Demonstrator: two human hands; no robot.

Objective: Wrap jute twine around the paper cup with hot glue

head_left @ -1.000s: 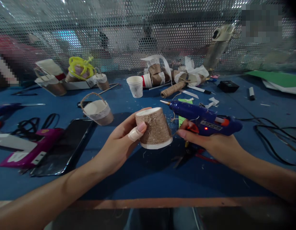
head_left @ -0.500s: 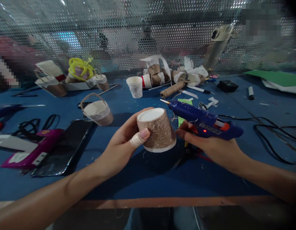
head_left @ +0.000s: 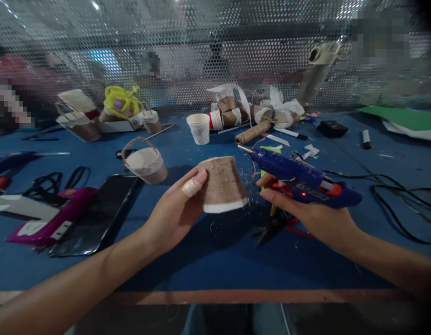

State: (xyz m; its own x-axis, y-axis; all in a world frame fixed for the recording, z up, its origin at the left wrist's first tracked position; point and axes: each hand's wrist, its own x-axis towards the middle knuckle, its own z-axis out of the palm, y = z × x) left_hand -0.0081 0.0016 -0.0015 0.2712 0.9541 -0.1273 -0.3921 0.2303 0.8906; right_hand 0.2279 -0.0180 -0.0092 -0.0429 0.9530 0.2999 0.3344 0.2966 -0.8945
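Wrapped in brown twine, a paper cup [head_left: 224,184] is held upside down by my left hand [head_left: 178,204], its white rim at the bottom. A bandage circles my left thumb, which presses on the cup's side. My right hand [head_left: 313,211] grips a blue glue gun [head_left: 288,171] with a lit red light; its metal nozzle points left, above and to the right of the cup. Left of the cup stands a small twine basket [head_left: 147,165] with a handle and lace trim.
On the blue table [head_left: 208,265] lie a black phone [head_left: 97,216], a purple packet [head_left: 58,216], a white cup [head_left: 198,129], a twine roll [head_left: 252,132], pliers [head_left: 271,225] and cables [head_left: 393,195]. A perforated metal screen [head_left: 187,56] stands behind.
The twine cup has tilted upright, so its base no longer shows, and moved slightly left. My right hand and the glue gun have shifted a little right, away from it.
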